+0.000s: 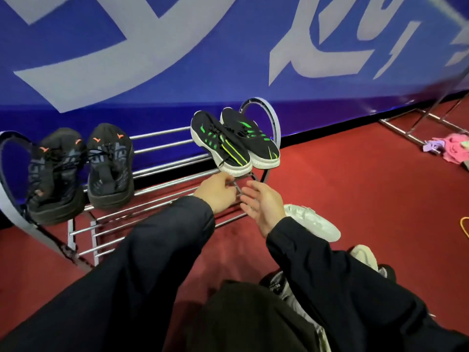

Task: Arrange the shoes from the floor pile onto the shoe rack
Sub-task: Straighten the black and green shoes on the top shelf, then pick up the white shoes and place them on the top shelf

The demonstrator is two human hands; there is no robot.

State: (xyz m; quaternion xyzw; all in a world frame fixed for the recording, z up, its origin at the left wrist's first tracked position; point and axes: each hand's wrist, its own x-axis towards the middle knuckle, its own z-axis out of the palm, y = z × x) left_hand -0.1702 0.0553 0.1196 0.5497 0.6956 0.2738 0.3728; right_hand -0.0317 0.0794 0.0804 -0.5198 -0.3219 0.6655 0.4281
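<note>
Green-striped pair (234, 142) sits on the shoe rack (162, 146).
Left hand (218, 193) apparently touching its sole (fingers curled); right hand (264, 204) fingers spread, empty.

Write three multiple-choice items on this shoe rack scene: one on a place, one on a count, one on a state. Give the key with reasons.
1. Where on the shoe rack is the green-striped pair?
A. right end of the top tier
B. left end
C. bottom tier

2. How many shoes are on the rack?
A. two
B. four
C. six

3. What is the right hand doing?
A. gripping a shoe
B. open, holding nothing
C. holding a cloth

Key: 1 A, it sits by the right end loop. 2 B, the green-striped pair plus the dark pair. 3 B, its fingers are spread with nothing in them.
</note>
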